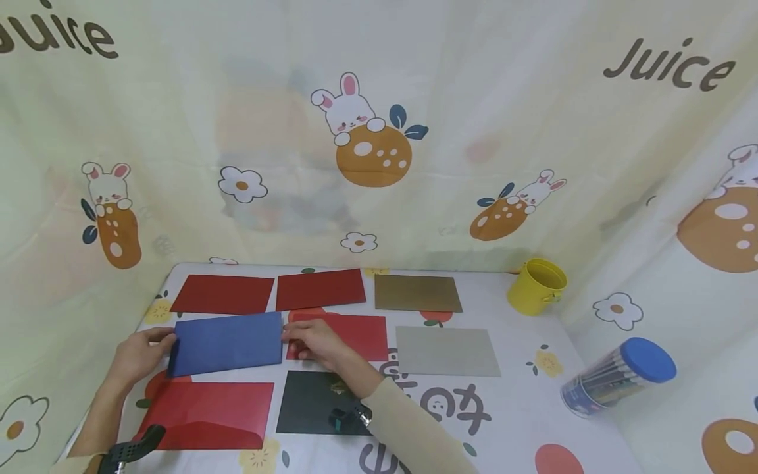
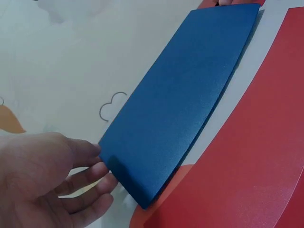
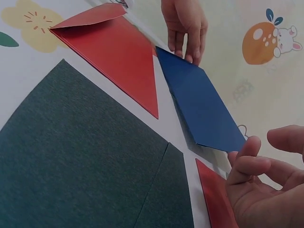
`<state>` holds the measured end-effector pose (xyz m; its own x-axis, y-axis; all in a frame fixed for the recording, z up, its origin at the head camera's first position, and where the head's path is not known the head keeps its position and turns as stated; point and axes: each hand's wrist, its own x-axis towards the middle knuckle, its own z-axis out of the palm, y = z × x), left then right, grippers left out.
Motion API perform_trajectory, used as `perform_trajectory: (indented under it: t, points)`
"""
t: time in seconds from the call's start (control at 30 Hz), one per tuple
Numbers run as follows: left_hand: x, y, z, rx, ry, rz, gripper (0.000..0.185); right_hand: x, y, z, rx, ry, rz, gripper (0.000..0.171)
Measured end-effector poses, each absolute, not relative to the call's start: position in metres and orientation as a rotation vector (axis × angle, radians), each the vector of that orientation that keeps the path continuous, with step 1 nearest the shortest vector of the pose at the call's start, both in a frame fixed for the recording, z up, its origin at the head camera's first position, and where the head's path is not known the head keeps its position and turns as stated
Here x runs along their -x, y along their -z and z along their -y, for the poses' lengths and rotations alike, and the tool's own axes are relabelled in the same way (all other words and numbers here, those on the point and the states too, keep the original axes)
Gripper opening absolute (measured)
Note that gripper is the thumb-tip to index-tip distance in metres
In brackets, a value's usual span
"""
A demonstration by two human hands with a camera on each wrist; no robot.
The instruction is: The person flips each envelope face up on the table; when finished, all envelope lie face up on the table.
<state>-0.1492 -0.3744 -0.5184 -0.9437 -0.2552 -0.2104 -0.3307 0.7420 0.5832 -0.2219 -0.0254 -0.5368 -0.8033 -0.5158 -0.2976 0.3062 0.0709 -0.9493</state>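
A blue envelope (image 1: 227, 343) lies lengthwise between the two hands, which hold it by its short ends. My left hand (image 1: 141, 355) grips the left end, thumb and fingertips at the edge in the left wrist view. At the opposite end is my right hand (image 1: 320, 341), its curled fingertips right at the corner in the right wrist view. A dark shadow runs beneath the long edge of the blue envelope (image 3: 202, 102). Closest in front of it is a glossy red envelope (image 1: 207, 415) with a flap. Another red envelope (image 1: 364, 337) is partly hidden behind my right hand.
Two dark red envelopes (image 1: 222, 294) and a gold one (image 1: 417, 293) form the back row. A silver-grey envelope (image 1: 448, 351) and a dark green one (image 1: 308, 401) lie nearer. At right stand a yellow bucket (image 1: 535, 289) and a blue-lidded tub of pens (image 1: 612, 378). A printed curtain (image 1: 284, 131) surrounds the table.
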Motion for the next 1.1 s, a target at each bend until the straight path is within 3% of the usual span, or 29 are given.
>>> perform_trajectory:
  t: [0.43,1.1]
  points:
    - [0.145,0.5171,0.3749,0.41,-1.034,-2.857,0.05,0.2242,0.5342,0.0285,0.181,1.817,-1.775,0.026]
    - [0.1424,0.516,0.3754,0.333,-1.106,-2.885,0.047,0.2271,0.5318,0.0236,0.339,1.723,-1.97,0.037]
